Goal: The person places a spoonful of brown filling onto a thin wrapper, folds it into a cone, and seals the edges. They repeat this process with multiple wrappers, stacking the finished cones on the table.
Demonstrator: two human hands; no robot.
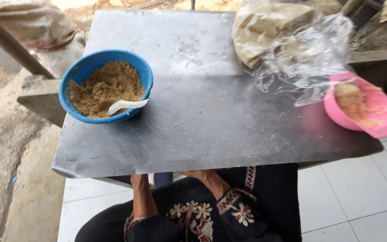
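Both hands sit low, under the near edge of the metal tabletop (211, 130). Only wrists and forearms show; fingers are hidden by the tabletop, so can't tell the grip on either side. Left hand (140, 180) goes up under the edge near a small blue object (163, 178), contact not visible. Right hand (202, 175) is just beside it, angled in from an embroidered dark sleeve (236, 204).

On top, far left: blue bowl (86, 67) full of brown crumbly filling (106, 87), w/ a white spoon (124, 105) resting in it, handle pointing to the bowl's right rim. Far right corner: clear plastic bag (310, 54) holding a stack of pale flat wrappers (265, 31). Just beside the bag, at the right edge, a pink bowl (372, 121) tilted toward the camera, w/ pale mash (352, 101) inside. Mid tabletop has only scattered crumbs. White tile floor (359, 192) below right, sacks (32, 20) far left.
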